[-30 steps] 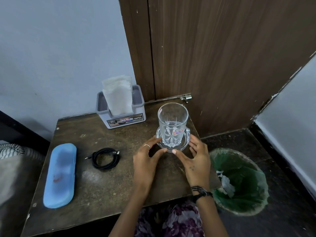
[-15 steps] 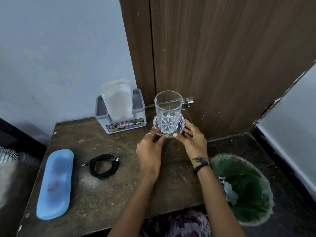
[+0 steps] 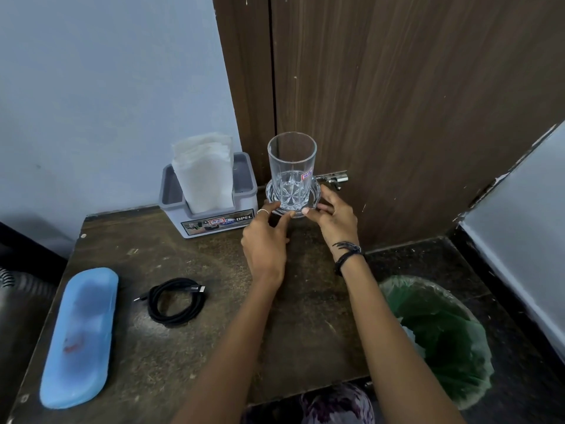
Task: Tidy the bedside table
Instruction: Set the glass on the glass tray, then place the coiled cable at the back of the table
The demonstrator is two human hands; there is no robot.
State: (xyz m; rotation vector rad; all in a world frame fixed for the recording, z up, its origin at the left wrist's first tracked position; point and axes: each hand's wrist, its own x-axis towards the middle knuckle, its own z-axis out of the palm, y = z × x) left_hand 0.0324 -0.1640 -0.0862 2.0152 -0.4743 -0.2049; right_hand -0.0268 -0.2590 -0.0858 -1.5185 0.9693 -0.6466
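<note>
A clear cut-glass tumbler [image 3: 292, 169] stands upright on a round glass coaster [image 3: 316, 195] at the far right corner of the dark bedside table [image 3: 232, 341]. My left hand [image 3: 265, 243] pinches the coaster's near left rim, and my right hand [image 3: 336, 217] holds its near right rim. A grey tissue holder [image 3: 211, 209] with white tissues sits just left of the glass. A coiled black cable [image 3: 175, 299] and a long blue case [image 3: 80, 335] lie on the left half of the table.
A brown wooden door [image 3: 397, 102] with a metal latch [image 3: 334, 178] stands right behind the glass. A bin lined with a green bag [image 3: 440, 338] sits on the dark floor, right of the table. A blue wall runs behind the tissue holder.
Both hands have slid the coaster with the glass away from me, from mid-table to the far right corner beside the tissue holder.
</note>
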